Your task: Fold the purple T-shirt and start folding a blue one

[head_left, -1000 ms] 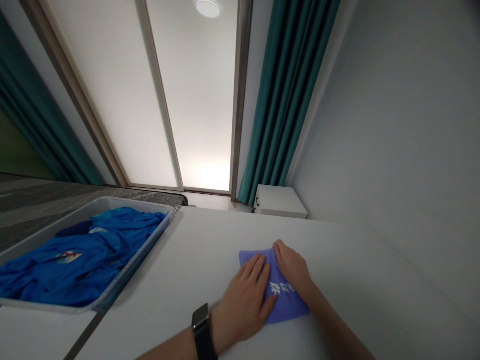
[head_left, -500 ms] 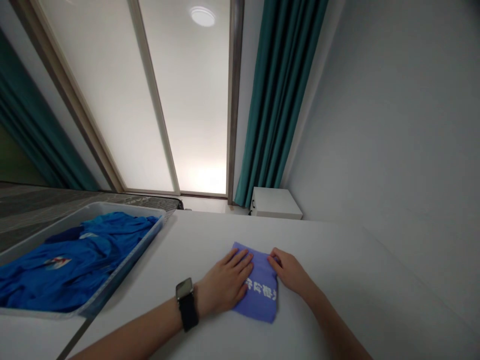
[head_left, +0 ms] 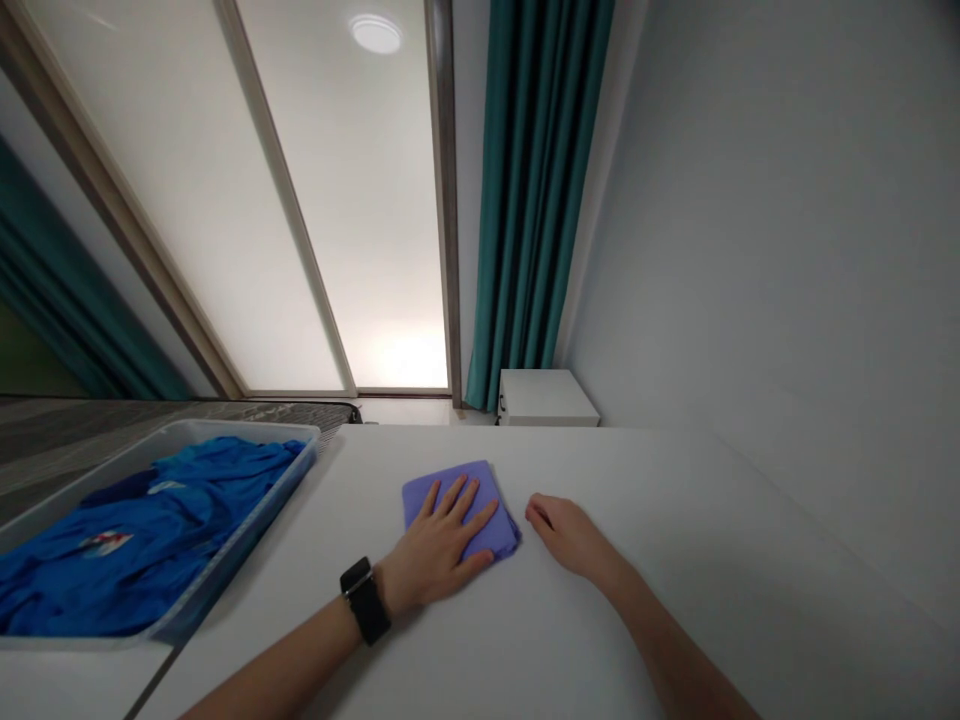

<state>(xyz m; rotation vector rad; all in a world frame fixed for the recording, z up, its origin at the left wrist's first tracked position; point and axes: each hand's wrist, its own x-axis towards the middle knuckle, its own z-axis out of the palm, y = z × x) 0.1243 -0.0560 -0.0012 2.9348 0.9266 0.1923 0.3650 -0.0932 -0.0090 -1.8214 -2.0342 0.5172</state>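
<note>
A folded purple cloth lies flat on the white table, plain side up, with layered edges showing at its right corner. Across it rests my left hand, palm down and fingers spread, covering its middle and lower part. A black smartwatch is on the left wrist. To the right of the cloth, a small gap away, my right hand sits near the tabletop with its fingers curled in. Nothing shows in that hand.
A translucent plastic bin at the left holds blue clothes with printed patches. Past the far edge of the white table stands a small white cabinet. A wall bounds the right side.
The purple cloth has shifted left and turned, and its white lettering no longer shows. My left hand's fingers have spread wider on it. My right hand has come off its edge.
</note>
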